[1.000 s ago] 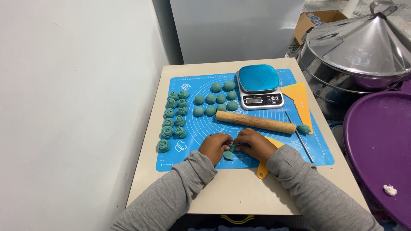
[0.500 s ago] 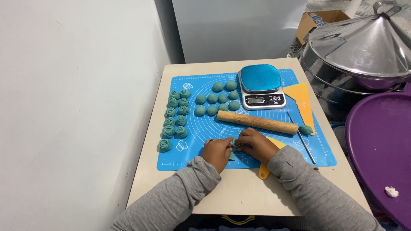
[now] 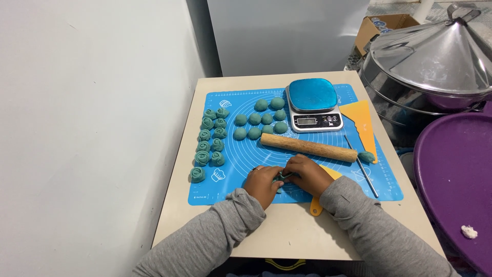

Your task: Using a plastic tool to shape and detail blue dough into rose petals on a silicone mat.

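Head view: two hands squeeze a small bit of teal dough on a blue mat.

Head view: the left hand [image 3: 263, 183] and the right hand [image 3: 307, 174] meet at the near edge of the blue mat [image 3: 236, 190], and both curl tight around one dough piece [image 3: 281, 177] held between their fingers. A wooden rolling pin [image 3: 308, 147] lies just past the hands. Plain dough balls [image 3: 260, 119] sit behind it, and rolled dough roses [image 3: 211, 138] stand in rows at the left. A kitchen scale [image 3: 313, 104] rests at the far side, next to an orange scraper [image 3: 360, 119]. A thin metal stick [image 3: 362, 166] lies to the right. The mat covers a small pale table [image 3: 287, 236]. A big metal pot lid [image 3: 435, 51] is off to the right.
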